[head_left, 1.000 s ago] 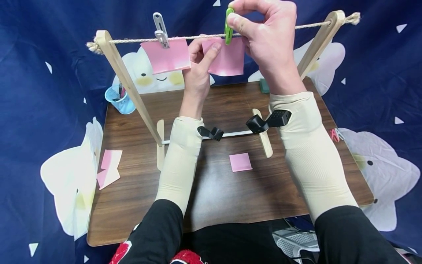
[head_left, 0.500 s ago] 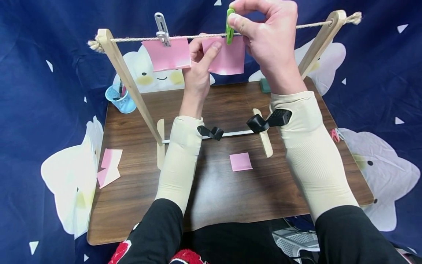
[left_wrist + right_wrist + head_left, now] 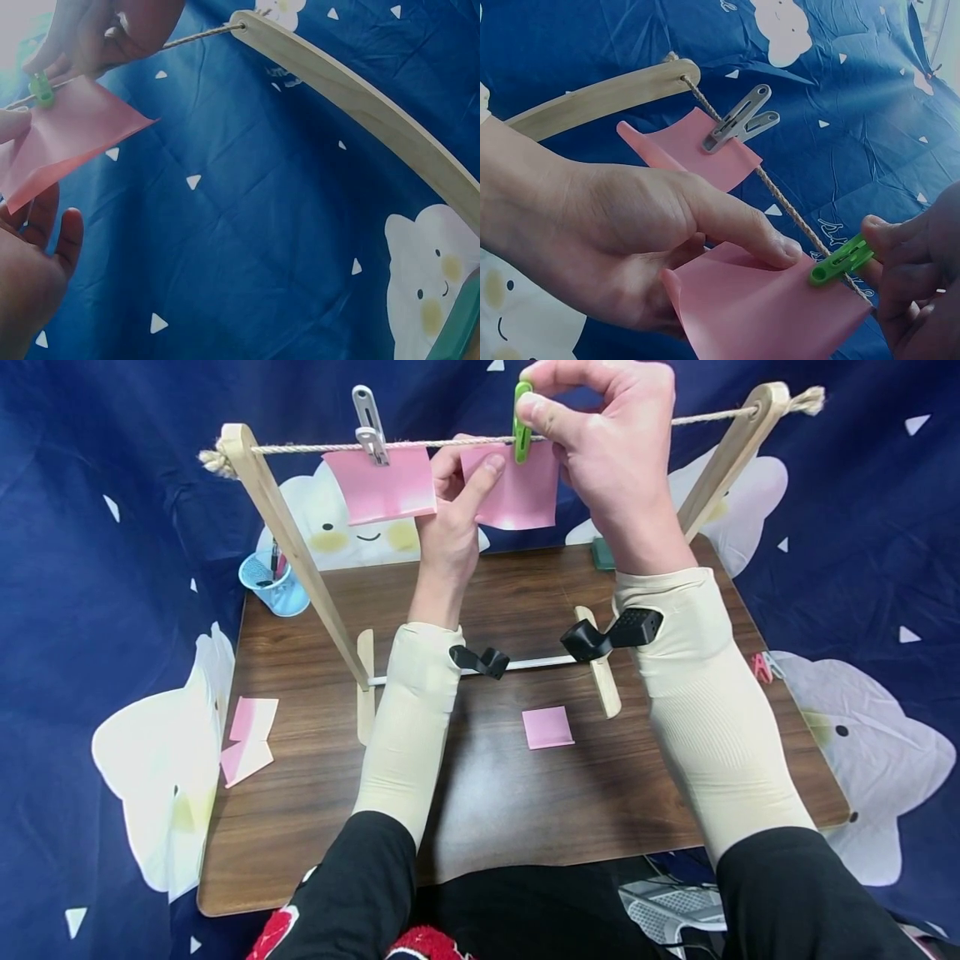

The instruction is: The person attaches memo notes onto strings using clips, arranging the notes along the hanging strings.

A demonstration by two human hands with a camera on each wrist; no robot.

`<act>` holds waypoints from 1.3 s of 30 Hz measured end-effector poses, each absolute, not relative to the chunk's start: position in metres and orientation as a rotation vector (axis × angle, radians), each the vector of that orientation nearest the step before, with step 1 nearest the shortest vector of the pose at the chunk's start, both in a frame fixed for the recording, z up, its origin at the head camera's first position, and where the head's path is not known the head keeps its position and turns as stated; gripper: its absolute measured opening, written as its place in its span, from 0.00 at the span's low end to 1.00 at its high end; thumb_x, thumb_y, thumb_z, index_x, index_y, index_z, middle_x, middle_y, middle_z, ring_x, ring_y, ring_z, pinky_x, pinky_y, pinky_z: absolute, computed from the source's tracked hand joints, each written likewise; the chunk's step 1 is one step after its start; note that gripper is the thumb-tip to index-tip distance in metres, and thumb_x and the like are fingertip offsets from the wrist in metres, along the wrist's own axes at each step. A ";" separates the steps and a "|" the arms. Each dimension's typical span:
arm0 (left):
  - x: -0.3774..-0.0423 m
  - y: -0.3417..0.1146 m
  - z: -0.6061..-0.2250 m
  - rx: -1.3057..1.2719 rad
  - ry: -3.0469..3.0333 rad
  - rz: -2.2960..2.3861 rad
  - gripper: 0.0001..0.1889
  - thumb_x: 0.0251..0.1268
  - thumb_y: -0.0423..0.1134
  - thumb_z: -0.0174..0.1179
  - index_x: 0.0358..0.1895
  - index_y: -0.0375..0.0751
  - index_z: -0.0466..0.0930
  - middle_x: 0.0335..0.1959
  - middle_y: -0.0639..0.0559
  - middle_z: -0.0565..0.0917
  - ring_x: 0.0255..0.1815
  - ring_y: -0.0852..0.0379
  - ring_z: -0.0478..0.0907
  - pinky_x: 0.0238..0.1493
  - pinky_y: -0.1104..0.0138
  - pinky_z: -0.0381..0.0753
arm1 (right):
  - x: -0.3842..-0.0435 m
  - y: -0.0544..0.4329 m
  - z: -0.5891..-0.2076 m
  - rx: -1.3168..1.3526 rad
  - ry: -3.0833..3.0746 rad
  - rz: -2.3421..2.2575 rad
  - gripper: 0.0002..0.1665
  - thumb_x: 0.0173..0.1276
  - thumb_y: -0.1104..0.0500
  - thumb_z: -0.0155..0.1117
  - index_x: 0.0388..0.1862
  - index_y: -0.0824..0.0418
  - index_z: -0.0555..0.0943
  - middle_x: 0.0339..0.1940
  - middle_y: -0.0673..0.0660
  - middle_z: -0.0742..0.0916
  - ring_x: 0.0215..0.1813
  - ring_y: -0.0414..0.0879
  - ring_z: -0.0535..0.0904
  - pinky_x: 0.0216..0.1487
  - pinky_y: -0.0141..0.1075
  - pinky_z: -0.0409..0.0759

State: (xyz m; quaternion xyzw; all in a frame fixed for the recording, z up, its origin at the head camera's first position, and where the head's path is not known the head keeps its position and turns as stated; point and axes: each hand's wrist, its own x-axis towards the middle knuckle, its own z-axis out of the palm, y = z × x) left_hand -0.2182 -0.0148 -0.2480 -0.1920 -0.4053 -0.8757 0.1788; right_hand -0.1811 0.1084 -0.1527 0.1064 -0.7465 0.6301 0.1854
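My left hand pinches a pink sticky note at its upper left corner, thumb in front, against the rope. My right hand pinches the handles of a green clothespin, whose lower end overlaps the rope and the note's top edge. In the right wrist view the green clothespin sits across the rope, just right of the left thumb. Farther left, a grey clothespin fastens another pink sticky note to the rope. The left fingers behind the note are partly hidden in the head view.
Wooden posts carry the rope above a brown table. A single pink note lies near the middle, folded pink-and-white notes at left. A blue pen cup stands at back left; small clothespins lie at the right edge.
Almost nothing differs; both hands keep their grips on the note and the green clothespin at the rope. The view has shifted very slightly.
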 end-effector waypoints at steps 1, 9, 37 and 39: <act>-0.218 -0.015 -0.248 -0.546 -1.149 -2.473 0.13 0.60 0.14 0.55 0.30 0.33 0.83 0.30 0.52 0.82 0.37 0.56 0.77 0.40 0.68 0.75 | -0.181 0.108 -0.153 0.295 -2.108 1.772 0.09 0.63 0.66 0.72 0.43 0.63 0.90 0.34 0.51 0.87 0.15 0.43 0.63 0.19 0.26 0.63; -0.218 -0.015 -0.248 -0.546 -1.143 -2.478 0.16 0.60 0.14 0.55 0.29 0.38 0.84 0.30 0.52 0.81 0.37 0.57 0.77 0.40 0.67 0.76 | -0.181 0.107 -0.153 0.285 -2.093 1.782 0.08 0.62 0.67 0.73 0.41 0.63 0.90 0.32 0.51 0.87 0.14 0.42 0.63 0.19 0.27 0.64; -0.219 -0.015 -0.250 -0.564 -1.151 -2.464 0.17 0.60 0.15 0.55 0.28 0.41 0.85 0.29 0.53 0.82 0.37 0.56 0.77 0.39 0.67 0.75 | -0.181 0.104 -0.157 0.291 -2.147 1.643 0.06 0.62 0.66 0.74 0.39 0.61 0.91 0.34 0.47 0.87 0.31 0.42 0.81 0.39 0.28 0.81; -0.219 -0.014 -0.250 -0.564 -1.149 -2.469 0.17 0.60 0.15 0.54 0.28 0.41 0.85 0.29 0.53 0.81 0.37 0.57 0.77 0.38 0.67 0.75 | -0.182 0.104 -0.157 0.288 -2.153 1.625 0.06 0.62 0.66 0.74 0.39 0.61 0.91 0.34 0.47 0.87 0.32 0.42 0.82 0.41 0.28 0.82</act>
